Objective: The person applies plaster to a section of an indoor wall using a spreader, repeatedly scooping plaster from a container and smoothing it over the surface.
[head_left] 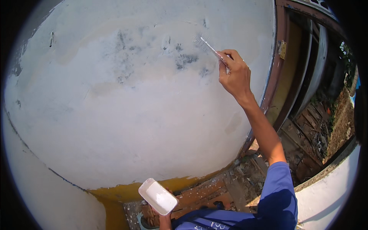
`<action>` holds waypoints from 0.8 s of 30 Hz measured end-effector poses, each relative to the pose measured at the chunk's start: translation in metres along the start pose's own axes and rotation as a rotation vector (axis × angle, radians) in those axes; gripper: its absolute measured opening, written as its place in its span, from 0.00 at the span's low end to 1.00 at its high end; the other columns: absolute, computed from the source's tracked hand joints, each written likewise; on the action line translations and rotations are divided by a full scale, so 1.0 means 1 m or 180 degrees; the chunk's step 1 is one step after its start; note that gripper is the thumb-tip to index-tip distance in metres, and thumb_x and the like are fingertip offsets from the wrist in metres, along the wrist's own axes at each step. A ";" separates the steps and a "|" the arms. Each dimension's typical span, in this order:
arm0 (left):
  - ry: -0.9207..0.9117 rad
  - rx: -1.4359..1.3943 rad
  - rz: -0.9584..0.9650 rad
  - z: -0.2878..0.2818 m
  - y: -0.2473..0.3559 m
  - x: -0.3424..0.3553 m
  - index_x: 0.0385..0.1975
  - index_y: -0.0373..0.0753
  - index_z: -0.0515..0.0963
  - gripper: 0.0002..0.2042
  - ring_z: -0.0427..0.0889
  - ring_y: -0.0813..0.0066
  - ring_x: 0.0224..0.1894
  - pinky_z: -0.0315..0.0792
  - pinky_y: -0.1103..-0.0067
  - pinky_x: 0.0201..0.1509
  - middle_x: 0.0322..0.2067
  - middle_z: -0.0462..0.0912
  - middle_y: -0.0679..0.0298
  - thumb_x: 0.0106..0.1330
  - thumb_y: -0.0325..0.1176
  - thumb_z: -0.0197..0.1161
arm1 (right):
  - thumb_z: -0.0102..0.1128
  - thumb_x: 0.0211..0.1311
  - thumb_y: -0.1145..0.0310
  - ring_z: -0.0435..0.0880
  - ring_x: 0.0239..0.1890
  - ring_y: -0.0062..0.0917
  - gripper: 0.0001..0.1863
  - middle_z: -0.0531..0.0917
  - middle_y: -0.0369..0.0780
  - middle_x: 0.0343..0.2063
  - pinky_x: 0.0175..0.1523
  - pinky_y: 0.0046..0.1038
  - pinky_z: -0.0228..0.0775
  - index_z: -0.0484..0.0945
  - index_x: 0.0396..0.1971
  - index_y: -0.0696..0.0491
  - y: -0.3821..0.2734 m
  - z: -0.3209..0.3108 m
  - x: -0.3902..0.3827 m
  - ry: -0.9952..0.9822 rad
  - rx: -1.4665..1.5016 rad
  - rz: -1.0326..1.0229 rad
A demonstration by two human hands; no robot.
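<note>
In my raised right hand (235,73) is a slim, flat tool (210,46) smeared with white, seen nearly edge-on, so I cannot make out its exact kind. My fingers and thumb pinch its handle end. The tool's tip meets the pale wall (153,115), by a small patch of fine grey streaks. Low in the view, my left hand (165,221) supports a white rectangular plastic tub (145,185) from beneath, with its fingers mostly hidden. The tub is tilted and holds a thick white substance (163,199).
Dark blotches (186,60) mark the wall's upper part, above a yellow band (119,193) at its foot. A brown door frame (279,57) with a hinge (282,50) stands to the right. Planks and debris (306,130) cover the ground beyond. A low white wall (326,191) rises at the lower right.
</note>
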State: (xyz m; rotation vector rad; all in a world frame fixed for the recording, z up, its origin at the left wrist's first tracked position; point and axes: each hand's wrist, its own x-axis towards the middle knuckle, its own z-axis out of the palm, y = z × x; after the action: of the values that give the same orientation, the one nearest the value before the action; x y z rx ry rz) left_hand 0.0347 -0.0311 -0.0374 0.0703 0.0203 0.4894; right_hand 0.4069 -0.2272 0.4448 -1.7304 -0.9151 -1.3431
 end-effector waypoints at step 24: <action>-0.0037 -0.0563 0.0098 0.006 0.000 -0.002 0.71 0.45 0.63 0.42 0.68 0.35 0.65 0.57 0.32 0.64 0.66 0.66 0.42 0.63 0.68 0.52 | 0.59 0.52 0.80 0.82 0.42 0.31 0.19 0.83 0.32 0.39 0.45 0.37 0.80 0.83 0.44 0.49 -0.004 0.052 0.070 0.0187 -0.1080 -0.1697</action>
State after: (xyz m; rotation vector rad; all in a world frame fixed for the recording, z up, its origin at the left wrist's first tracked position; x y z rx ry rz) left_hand 0.0331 -0.0323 -0.0310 -0.1000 -0.0356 0.5196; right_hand 0.4397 -0.1735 0.5051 -1.7450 -1.2255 -1.9792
